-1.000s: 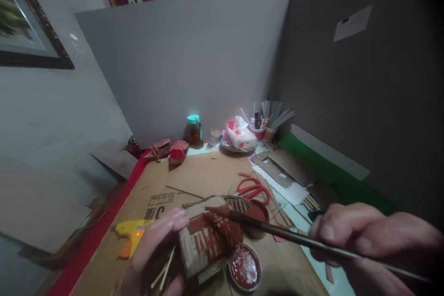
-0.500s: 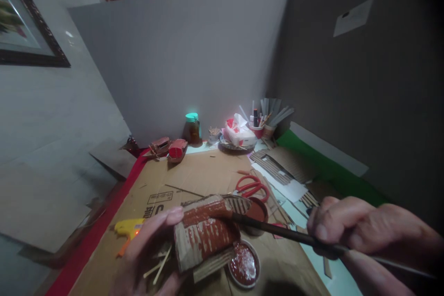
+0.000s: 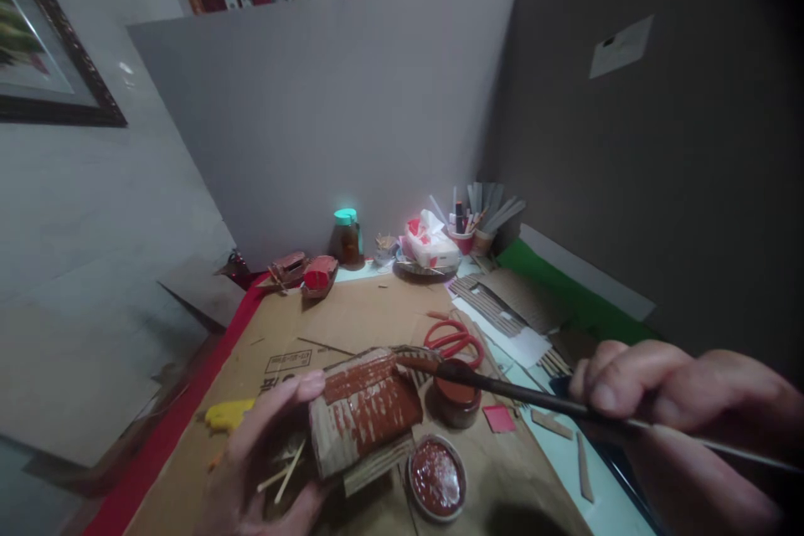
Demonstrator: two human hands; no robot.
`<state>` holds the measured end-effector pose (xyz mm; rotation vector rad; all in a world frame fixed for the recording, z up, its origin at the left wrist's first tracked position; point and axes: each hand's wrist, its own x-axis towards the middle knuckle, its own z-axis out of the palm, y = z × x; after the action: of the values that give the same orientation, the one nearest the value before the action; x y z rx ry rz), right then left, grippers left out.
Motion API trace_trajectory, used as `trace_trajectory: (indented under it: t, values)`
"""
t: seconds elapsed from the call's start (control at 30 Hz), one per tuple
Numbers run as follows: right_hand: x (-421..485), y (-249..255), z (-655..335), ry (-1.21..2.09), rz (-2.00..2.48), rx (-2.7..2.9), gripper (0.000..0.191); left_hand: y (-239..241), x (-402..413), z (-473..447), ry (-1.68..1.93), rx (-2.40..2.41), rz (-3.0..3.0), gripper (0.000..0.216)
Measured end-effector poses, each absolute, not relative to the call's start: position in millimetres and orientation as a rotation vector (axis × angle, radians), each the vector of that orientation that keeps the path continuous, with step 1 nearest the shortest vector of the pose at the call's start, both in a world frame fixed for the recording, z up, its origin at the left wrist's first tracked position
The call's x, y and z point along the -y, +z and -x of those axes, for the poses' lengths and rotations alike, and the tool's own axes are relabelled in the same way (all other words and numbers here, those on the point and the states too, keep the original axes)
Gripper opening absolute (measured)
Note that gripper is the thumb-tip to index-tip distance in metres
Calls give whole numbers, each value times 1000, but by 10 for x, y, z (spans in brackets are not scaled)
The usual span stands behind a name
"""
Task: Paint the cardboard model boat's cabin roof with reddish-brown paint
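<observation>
My left hand (image 3: 270, 452) grips a small corrugated cardboard model (image 3: 364, 414) by its left end. Reddish-brown paint covers much of its curved top, with bare streaks and an unpainted left edge. Thin sticks (image 3: 286, 473) poke out beside my palm. In my right hand (image 3: 678, 419) is a long dark-handled paintbrush (image 3: 521, 389), and its brown-stained bristles touch the upper right of the model. Below the brush stands a jar of brown paint (image 3: 456, 402). A small lid of wet red-brown paint (image 3: 438, 477) lies just right of the model.
Red-handled scissors (image 3: 456, 342) lie behind the jar. A yellow glue gun (image 3: 227, 416) rests at left, partly behind my hand. Two small painted boats (image 3: 319, 275) stand at the back left, near a green-lidded jar (image 3: 347, 241) and a tissue pack (image 3: 431, 244). Cardboard strips (image 3: 490, 306) cover the right side.
The brush tip has shifted slightly left and up along the model's top edge. The view has tilted a little, and more of the paint jar and a pink paper square show.
</observation>
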<state>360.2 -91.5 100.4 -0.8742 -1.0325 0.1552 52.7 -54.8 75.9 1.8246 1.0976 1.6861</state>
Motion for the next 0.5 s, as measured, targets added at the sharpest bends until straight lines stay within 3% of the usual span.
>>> trace_trajectory:
  t: [0.27,0.5]
  values:
    - [1032,1255,-3295,66,875,1039,14,615,371,-257,1420,-1115,-2181,53]
    - [947,1190,-3294,5,994,1312,14,595,350,-272,1476,-1332,-2018,45]
